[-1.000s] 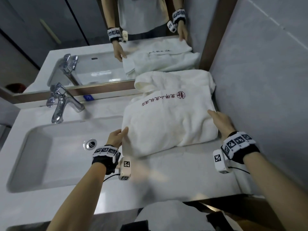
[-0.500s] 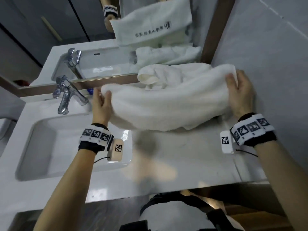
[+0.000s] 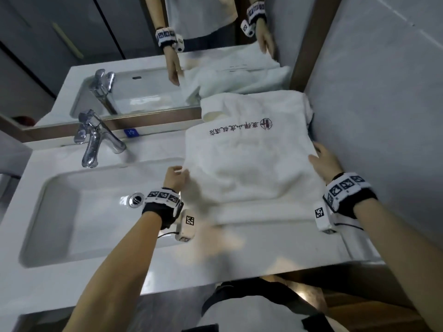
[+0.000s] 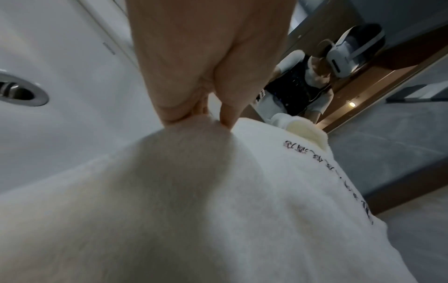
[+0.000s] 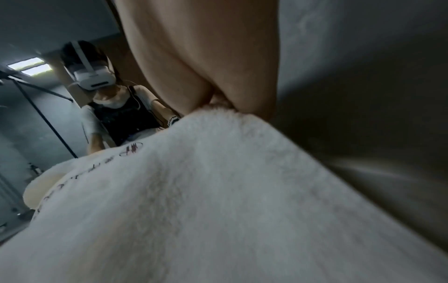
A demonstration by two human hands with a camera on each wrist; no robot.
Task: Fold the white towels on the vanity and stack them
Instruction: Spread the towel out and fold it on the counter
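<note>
Bathroom worktop (image 3: 275,245) by the mirror: we've got the towel (image 3: 251,164) pinched at its side edges, left hand (image 3: 175,178) and right hand (image 3: 323,161), its long axis running between our grips.

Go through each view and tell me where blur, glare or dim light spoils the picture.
Head view: sharp on the towel, smeared near the left hand, glare on the sink rim. Left wrist view: foreground cloth soft, pinching fingers clear. Right wrist view: dim, the wall side smeared, right hand shadowed.
</note>
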